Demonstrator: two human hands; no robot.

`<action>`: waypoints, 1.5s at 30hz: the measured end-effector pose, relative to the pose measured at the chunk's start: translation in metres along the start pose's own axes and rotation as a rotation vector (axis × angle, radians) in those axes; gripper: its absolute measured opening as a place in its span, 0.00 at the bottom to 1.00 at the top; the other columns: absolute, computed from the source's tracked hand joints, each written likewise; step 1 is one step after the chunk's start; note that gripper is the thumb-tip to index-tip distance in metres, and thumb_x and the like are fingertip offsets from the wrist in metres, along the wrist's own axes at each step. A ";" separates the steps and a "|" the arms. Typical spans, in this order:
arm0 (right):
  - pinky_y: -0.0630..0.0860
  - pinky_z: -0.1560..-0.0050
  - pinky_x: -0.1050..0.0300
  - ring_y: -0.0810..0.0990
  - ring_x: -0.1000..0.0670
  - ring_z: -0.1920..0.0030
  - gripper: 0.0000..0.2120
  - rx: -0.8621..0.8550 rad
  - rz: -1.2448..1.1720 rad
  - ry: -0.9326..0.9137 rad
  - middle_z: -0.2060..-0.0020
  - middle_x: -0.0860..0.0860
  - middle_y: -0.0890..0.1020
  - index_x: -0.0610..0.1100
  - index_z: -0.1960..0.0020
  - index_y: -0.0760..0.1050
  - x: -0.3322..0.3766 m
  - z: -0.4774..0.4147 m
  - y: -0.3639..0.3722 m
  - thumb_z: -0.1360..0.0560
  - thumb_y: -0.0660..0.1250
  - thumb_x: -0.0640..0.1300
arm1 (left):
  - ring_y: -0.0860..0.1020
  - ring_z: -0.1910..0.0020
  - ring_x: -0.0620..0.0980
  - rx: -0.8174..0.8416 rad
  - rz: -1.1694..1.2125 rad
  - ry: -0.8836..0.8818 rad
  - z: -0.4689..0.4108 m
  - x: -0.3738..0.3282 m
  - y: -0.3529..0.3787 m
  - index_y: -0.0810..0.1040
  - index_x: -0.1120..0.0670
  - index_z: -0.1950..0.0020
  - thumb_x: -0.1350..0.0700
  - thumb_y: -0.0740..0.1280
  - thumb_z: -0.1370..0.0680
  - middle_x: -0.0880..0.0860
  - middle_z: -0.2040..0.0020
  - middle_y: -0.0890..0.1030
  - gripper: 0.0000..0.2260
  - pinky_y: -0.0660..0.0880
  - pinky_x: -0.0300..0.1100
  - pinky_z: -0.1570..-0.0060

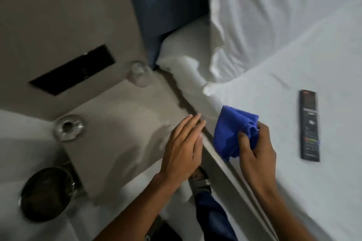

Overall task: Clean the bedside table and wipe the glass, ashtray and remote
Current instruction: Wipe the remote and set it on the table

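Observation:
The grey bedside table point(121, 123) fills the middle left. An upturned clear glass point(138, 73) stands at its far corner by the bed. At the table's left edge sits a clear glass ashtray point(68, 127). A black remote point(309, 125) lies on the white bed sheet at the right. My left hand point(183, 146) hovers flat with fingers straight over the table's right edge, holding nothing. Just over the bed's edge, my right hand point(255, 149) grips a bunched blue cloth point(232, 131), left of the remote.
A dark round bin point(46, 193) stands on the floor at the lower left. A black switch panel point(72, 70) is set in the grey wall behind the table. White pillows point(264, 15) lie at the head of the bed. My sandalled foot point(199, 180) shows below the table's edge.

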State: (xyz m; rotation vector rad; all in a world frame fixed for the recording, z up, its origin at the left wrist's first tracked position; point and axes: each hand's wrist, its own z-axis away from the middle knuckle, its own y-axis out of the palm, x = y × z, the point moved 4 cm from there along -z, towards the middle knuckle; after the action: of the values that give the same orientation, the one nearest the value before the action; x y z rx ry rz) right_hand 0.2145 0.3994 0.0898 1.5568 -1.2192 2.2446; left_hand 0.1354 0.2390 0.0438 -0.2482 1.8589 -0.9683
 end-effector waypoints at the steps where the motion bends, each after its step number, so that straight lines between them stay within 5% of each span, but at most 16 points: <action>1: 0.70 0.69 0.57 0.75 0.58 0.68 0.06 -0.076 0.014 -0.010 0.65 0.55 0.78 0.56 0.46 0.69 -0.003 -0.006 -0.024 0.21 0.61 0.47 | 0.69 0.27 0.49 0.009 0.021 -0.015 -0.010 -0.021 0.012 0.74 0.56 0.30 0.56 0.59 0.18 0.53 0.28 0.74 0.17 0.65 0.42 0.28; 5: 0.69 0.67 0.63 0.77 0.62 0.62 0.12 -0.331 0.059 -0.021 0.58 0.60 0.78 0.56 0.39 0.67 -0.017 -0.031 -0.110 0.22 0.60 0.51 | 0.77 0.35 0.54 0.138 0.153 -0.067 -0.045 -0.112 0.077 0.77 0.57 0.33 0.57 0.65 0.21 0.56 0.34 0.79 0.16 0.74 0.47 0.34; 10: 0.71 0.59 0.60 0.78 0.50 0.57 0.14 -0.427 0.121 -0.005 0.48 0.51 0.80 0.53 0.36 0.69 -0.046 -0.054 -0.177 0.21 0.60 0.43 | 0.79 0.42 0.56 0.395 0.182 -0.115 -0.071 -0.202 0.162 0.73 0.54 0.33 0.55 0.66 0.21 0.56 0.38 0.80 0.16 0.76 0.49 0.45; 14: 0.70 0.62 0.62 0.76 0.59 0.61 0.11 -0.499 0.112 0.060 0.50 0.53 0.79 0.52 0.37 0.69 -0.076 -0.062 -0.212 0.20 0.60 0.46 | 0.63 0.25 0.58 0.508 0.084 -0.258 -0.089 -0.230 0.219 0.52 0.54 0.21 0.55 0.68 0.22 0.61 0.22 0.61 0.35 0.65 0.51 0.28; 17: 0.70 0.64 0.61 0.76 0.62 0.63 0.11 -0.519 0.112 0.095 0.52 0.54 0.78 0.52 0.38 0.69 -0.089 -0.062 -0.224 0.20 0.60 0.47 | 0.64 0.26 0.56 0.419 0.073 -0.382 -0.099 -0.233 0.238 0.48 0.55 0.21 0.56 0.71 0.24 0.58 0.23 0.63 0.40 0.64 0.50 0.27; 20: 0.69 0.66 0.62 0.75 0.61 0.66 0.10 -0.502 0.113 0.103 0.54 0.53 0.78 0.53 0.39 0.69 -0.095 -0.066 -0.226 0.20 0.60 0.47 | 0.75 0.34 0.55 0.329 0.330 -0.656 -0.103 -0.218 0.244 0.58 0.55 0.23 0.59 0.73 0.26 0.56 0.31 0.74 0.35 0.75 0.45 0.37; 24: 0.69 0.67 0.60 0.74 0.61 0.68 0.07 -0.421 0.089 0.116 0.61 0.60 0.77 0.54 0.44 0.70 -0.094 -0.078 -0.207 0.21 0.61 0.45 | 0.83 0.58 0.46 0.380 0.623 -0.729 -0.082 -0.194 0.230 0.81 0.50 0.49 0.57 0.72 0.26 0.48 0.55 0.84 0.07 0.77 0.33 0.64; 29: 0.70 0.65 0.62 0.76 0.60 0.64 0.08 -0.378 0.088 0.016 0.61 0.61 0.77 0.57 0.48 0.67 -0.062 -0.095 -0.179 0.23 0.64 0.49 | 0.86 0.55 0.49 0.313 1.120 -0.932 -0.043 -0.146 0.175 0.82 0.46 0.46 0.55 0.74 0.28 0.50 0.52 0.87 0.12 0.82 0.39 0.60; 35: 0.66 0.64 0.75 0.72 0.59 0.63 0.12 -0.076 0.181 -0.252 0.56 0.51 0.75 0.48 0.49 0.68 0.018 -0.114 -0.097 0.29 0.68 0.43 | 0.83 0.62 0.48 0.131 1.222 -0.915 -0.026 -0.056 0.064 0.82 0.52 0.43 0.54 0.72 0.28 0.54 0.57 0.86 0.14 0.79 0.39 0.66; 37: 0.66 0.63 0.71 0.75 0.56 0.62 0.12 0.103 0.168 -0.368 0.55 0.51 0.78 0.46 0.46 0.69 0.047 -0.104 -0.048 0.28 0.67 0.41 | 0.84 0.57 0.52 0.071 1.261 -0.890 -0.018 -0.033 0.031 0.79 0.53 0.39 0.54 0.71 0.25 0.56 0.55 0.85 0.16 0.80 0.43 0.62; 39: 0.72 0.54 0.59 0.79 0.49 0.48 0.16 0.302 0.189 -0.462 0.44 0.49 0.80 0.46 0.39 0.69 0.071 -0.088 0.002 0.26 0.65 0.41 | 0.84 0.57 0.52 -0.011 1.271 -0.887 -0.008 -0.018 0.007 0.81 0.51 0.43 0.49 0.68 0.25 0.56 0.54 0.85 0.13 0.81 0.45 0.59; 41: 0.74 0.44 0.50 0.74 0.45 0.36 0.20 0.423 0.245 -0.534 0.33 0.44 0.75 0.43 0.33 0.69 0.089 -0.071 0.045 0.25 0.65 0.39 | 0.84 0.60 0.49 -0.104 1.281 -0.914 0.002 -0.008 -0.009 0.82 0.50 0.44 0.46 0.66 0.25 0.55 0.54 0.85 0.14 0.82 0.44 0.61; 45: 0.61 0.27 0.50 0.63 0.44 0.26 0.25 0.636 0.334 -0.648 0.27 0.40 0.68 0.37 0.28 0.67 0.112 -0.028 0.106 0.25 0.64 0.32 | 0.83 0.55 0.48 -0.275 1.404 -0.922 0.023 0.007 -0.035 0.79 0.51 0.37 0.48 0.62 0.21 0.53 0.50 0.85 0.16 0.81 0.42 0.59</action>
State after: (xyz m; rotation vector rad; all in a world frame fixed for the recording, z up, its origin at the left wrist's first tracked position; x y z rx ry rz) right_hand 0.0874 0.3145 0.1243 2.6496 -0.9680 2.5958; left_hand 0.1430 0.2003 0.0594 0.3872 0.8705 0.3704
